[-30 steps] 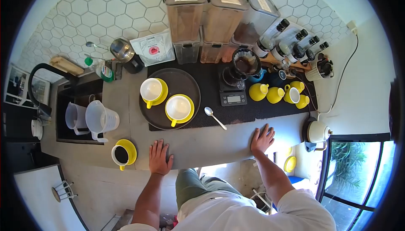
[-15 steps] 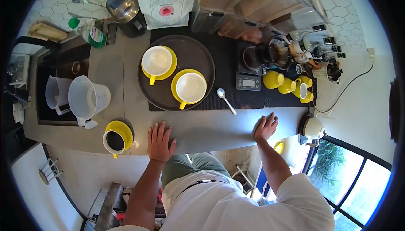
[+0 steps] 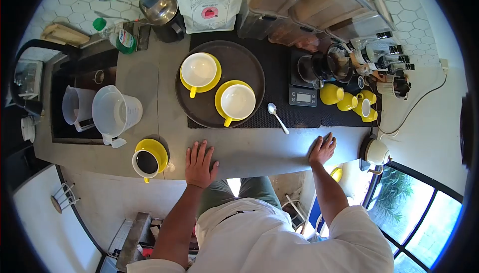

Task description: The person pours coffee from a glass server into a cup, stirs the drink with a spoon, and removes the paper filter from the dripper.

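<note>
My left hand (image 3: 200, 165) lies flat on the front of the grey counter (image 3: 249, 146), fingers apart and holding nothing. To its left stands a cup of dark coffee (image 3: 146, 162) on a yellow saucer (image 3: 162, 152). My right hand (image 3: 323, 150) rests on the counter further right, fingers stretched out, with nothing in it. Nearest to that hand is a metal spoon (image 3: 279, 119) on the black mat (image 3: 304, 118). Behind my left hand a round dark tray (image 3: 199, 116) bears two white-and-yellow cups, one (image 3: 198, 69) behind the other (image 3: 238, 102), each on a yellow saucer.
Two clear plastic jugs, one (image 3: 116, 116) on the counter and one (image 3: 77, 104) at the sink (image 3: 55, 118), stand at the left. A digital scale (image 3: 303, 98), several yellow cups (image 3: 331, 94) and a kettle (image 3: 377, 152) are at the right. Storage bins (image 3: 319, 3) line the back.
The whole scene has shifted slightly right in view as the camera turned. Both hands stay flat on the counter, and nothing on it has been moved.
</note>
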`<state>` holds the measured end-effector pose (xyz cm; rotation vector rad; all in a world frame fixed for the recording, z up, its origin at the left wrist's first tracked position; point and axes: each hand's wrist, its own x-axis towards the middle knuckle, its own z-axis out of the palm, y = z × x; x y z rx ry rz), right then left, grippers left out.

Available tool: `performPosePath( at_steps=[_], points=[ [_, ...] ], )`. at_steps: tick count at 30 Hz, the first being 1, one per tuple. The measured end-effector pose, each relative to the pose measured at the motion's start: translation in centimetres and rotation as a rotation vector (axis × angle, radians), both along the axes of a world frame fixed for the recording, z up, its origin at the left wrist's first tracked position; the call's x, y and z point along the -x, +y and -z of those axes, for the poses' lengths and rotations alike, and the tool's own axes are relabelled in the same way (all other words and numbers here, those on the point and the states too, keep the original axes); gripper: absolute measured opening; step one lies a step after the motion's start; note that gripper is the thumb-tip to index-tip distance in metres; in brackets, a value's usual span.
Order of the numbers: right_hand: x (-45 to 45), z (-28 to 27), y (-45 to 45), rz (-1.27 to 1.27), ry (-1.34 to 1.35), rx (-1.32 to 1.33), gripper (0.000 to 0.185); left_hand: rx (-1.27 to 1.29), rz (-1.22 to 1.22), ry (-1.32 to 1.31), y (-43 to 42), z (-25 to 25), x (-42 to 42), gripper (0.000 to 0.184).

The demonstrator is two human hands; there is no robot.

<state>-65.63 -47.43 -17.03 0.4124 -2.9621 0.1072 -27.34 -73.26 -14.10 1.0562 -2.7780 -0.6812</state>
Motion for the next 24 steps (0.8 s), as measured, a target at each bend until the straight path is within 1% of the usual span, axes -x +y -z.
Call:
performPosePath(
  at_steps=[4,7,8,10,12,13,14,16,17,18,19,20,21,22,23,24],
  points=[
    [-0.2,-0.8,-0.5,0.028,-0.073,-0.019,0.06,0.006,0.033,-0.011,0.1,-0.5,0.4,0.052],
    [0.5,-1.6,-0.1,0.014,-0.173,-0.088,0.064,0.032,0.024,-0.009,0.3,-0.8,0.4,0.051],
    [0.5,-2.2,-0.2,0.012,-0.227,-0.09,0.065,0.055,0.042,0.002,0.2,-0.9,0.5,0.051],
    [1.0,-4.3,-0.3,-0.001,-0.207,-0.083,0.062,0.048,0.022,-0.024,0.6,-1.3,0.6,0.052],
    [2.2,-6.4,-0.1,-0.149,-0.378,0.091,0.051,0.059,0.012,-0.005,0.7,-1.5,0.8,0.052],
    [2.7,-6.6,0.1,-0.315,-0.194,0.204,0.041,0.047,0.002,0.005,0.9,-1.6,0.9,0.052],
    [3.0,-8.1,-0.6,-0.418,-0.165,0.272,0.041,0.067,0.008,0.007,1.3,-1.7,1.2,0.052],
    [4.4,-11.6,-3.2,-0.603,-0.1,0.366,0.041,0.013,-0.091,0.004,2.0,-2.0,1.9,0.049],
    [5.4,-12.7,-4.5,-0.648,-0.077,0.361,0.045,0.034,-0.092,0.001,2.3,-1.9,2.3,0.049],
    [6.3,-13.5,-5.6,-0.691,-0.056,0.355,0.049,0.036,-0.141,-0.007,2.8,-1.8,2.8,0.048],
    [7.2,-13.9,-6.8,-0.689,-0.059,0.374,0.049,0.036,-0.191,-0.017,3.4,-1.7,3.1,0.048],
    [8.2,-14.2,-8.0,-0.668,-0.082,0.284,0.055,0.052,-0.192,-0.024,3.9,-1.8,3.5,0.048],
    [9.0,-14.5,-9.0,-0.649,-0.105,0.193,0.062,0.038,-0.227,0.021,4.6,-2.0,3.9,0.048],
    [9.8,-14.9,-9.8,-0.654,-0.109,0.209,0.062,0.024,-0.264,0.067,5.3,-2.2,4.4,0.048],
    [10.5,-15.5,-10.6,-0.623,-0.208,0.059,0.067,0.04,-0.27,0.061,6.0,-2.5,4.8,0.048],
    [11.2,-15.7,-11.5,-0.593,-0.304,-0.091,0.073,-0.005,-0.244,0.175,6.6,-2.8,5.3,0.048]
  ],
)
